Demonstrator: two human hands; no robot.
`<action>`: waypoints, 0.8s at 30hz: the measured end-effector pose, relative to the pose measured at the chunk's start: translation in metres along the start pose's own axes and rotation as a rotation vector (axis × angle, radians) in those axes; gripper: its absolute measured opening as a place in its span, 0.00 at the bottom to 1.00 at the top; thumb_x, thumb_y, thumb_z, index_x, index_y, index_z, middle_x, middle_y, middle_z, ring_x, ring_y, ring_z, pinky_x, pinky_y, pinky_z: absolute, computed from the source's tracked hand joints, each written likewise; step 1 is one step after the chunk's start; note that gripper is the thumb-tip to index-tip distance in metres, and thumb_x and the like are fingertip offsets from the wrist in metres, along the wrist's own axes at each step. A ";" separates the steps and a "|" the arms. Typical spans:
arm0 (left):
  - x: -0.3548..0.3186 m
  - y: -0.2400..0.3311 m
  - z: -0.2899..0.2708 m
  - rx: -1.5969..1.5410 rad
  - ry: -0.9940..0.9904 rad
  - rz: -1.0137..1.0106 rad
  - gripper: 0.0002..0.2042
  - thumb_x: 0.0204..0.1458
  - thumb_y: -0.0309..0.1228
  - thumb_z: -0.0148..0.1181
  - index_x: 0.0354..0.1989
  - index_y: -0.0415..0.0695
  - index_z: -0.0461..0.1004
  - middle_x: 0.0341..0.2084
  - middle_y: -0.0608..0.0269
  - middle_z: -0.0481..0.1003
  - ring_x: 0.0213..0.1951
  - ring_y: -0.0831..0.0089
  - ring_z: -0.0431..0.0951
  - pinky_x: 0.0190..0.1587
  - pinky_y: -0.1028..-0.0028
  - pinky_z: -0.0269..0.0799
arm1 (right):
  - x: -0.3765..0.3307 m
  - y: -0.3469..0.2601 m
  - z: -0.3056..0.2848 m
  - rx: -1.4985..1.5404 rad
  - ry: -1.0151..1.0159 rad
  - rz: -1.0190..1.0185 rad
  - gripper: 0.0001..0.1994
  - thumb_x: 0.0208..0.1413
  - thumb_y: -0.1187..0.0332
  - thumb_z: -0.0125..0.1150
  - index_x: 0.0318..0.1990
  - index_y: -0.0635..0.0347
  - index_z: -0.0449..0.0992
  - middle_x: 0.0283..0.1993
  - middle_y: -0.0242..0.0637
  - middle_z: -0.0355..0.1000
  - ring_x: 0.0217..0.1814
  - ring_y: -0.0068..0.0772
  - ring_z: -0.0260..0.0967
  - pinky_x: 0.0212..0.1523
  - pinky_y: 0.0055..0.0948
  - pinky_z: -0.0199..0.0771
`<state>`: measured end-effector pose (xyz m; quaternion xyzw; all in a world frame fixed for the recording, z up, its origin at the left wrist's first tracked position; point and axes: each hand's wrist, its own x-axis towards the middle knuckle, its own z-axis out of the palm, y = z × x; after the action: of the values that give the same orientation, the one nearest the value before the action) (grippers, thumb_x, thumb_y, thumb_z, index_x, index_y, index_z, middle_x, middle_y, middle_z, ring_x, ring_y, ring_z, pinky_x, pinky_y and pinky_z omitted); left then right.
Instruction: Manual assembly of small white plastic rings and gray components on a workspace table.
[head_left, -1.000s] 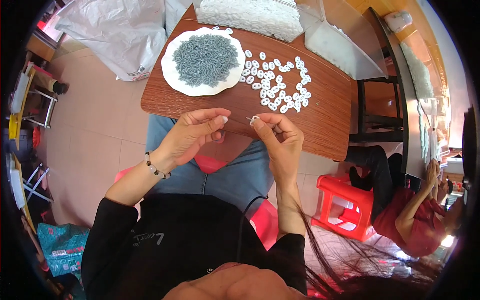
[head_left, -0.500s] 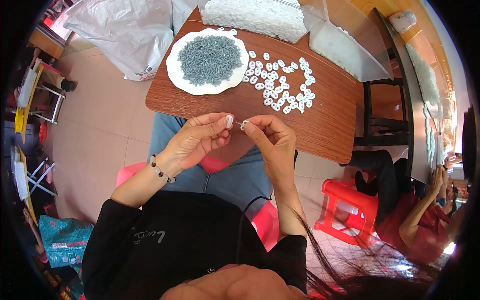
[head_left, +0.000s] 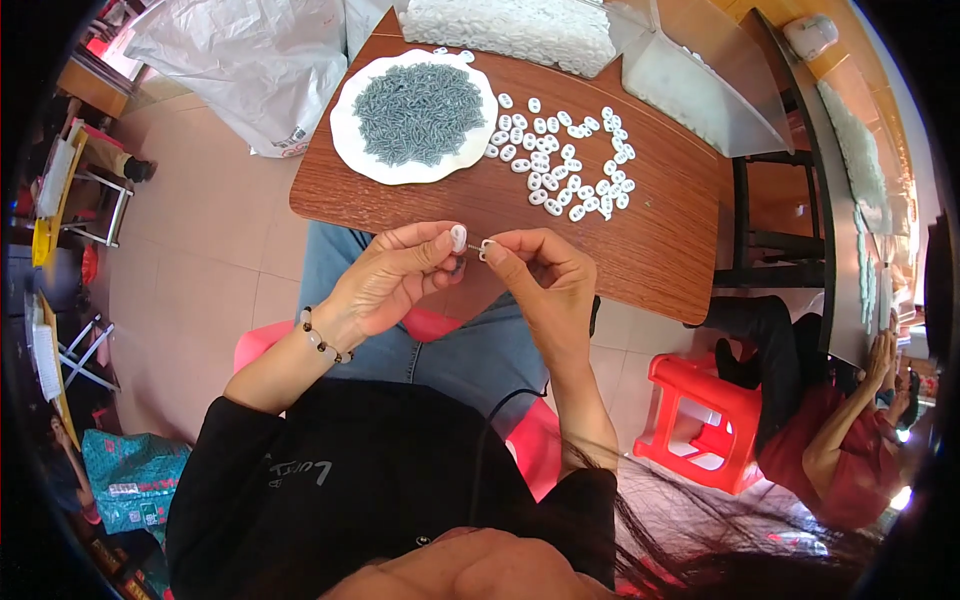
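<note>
My left hand [head_left: 395, 275] pinches a small white plastic piece [head_left: 459, 237] between thumb and fingers. My right hand [head_left: 540, 275] pinches a small grey screw [head_left: 482, 248] whose tip points at that white piece. Both hands hover over my lap, just in front of the near edge of a brown wooden table [head_left: 650, 240]. On the table lies a white plate [head_left: 350, 150] heaped with grey screws [head_left: 418, 98]. To its right lie several loose white plastic pieces [head_left: 565, 165].
A clear bag of white pieces [head_left: 510, 25] and a clear plastic sheet [head_left: 700, 90] lie at the table's far side. A white plastic bag [head_left: 240, 60] sits on the floor at the left. A red stool [head_left: 705, 420] and another seated person [head_left: 830, 440] are at the right.
My hands have come closer together, and the screw now meets the white piece. The view has shifted slightly, so the table appears a little lower.
</note>
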<state>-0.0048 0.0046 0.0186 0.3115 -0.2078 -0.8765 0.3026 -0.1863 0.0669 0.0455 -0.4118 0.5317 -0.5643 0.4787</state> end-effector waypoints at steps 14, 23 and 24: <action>0.002 -0.003 -0.004 0.008 -0.016 -0.003 0.10 0.57 0.27 0.58 0.47 0.41 0.75 0.36 0.66 0.78 0.36 0.79 0.76 0.38 0.80 0.73 | 0.000 0.002 0.002 -0.031 0.032 -0.039 0.05 0.53 0.75 0.65 0.36 0.67 0.79 0.33 0.30 0.76 0.34 0.14 0.69 0.36 0.15 0.68; 0.000 -0.004 0.001 0.068 -0.003 0.063 0.11 0.56 0.26 0.60 0.46 0.40 0.76 0.37 0.65 0.79 0.35 0.80 0.77 0.39 0.80 0.73 | 0.000 0.004 0.003 -0.121 0.049 -0.062 0.05 0.52 0.75 0.65 0.36 0.65 0.79 0.31 0.28 0.76 0.33 0.14 0.69 0.35 0.15 0.68; -0.001 -0.004 0.002 0.090 -0.002 0.092 0.11 0.55 0.26 0.60 0.46 0.40 0.76 0.37 0.65 0.79 0.35 0.80 0.77 0.39 0.80 0.73 | 0.001 0.006 0.004 -0.128 0.053 -0.081 0.05 0.53 0.75 0.65 0.36 0.66 0.79 0.31 0.28 0.76 0.32 0.13 0.69 0.35 0.15 0.68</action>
<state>-0.0069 0.0086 0.0182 0.3141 -0.2614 -0.8516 0.3283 -0.1822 0.0657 0.0404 -0.4477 0.5622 -0.5588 0.4138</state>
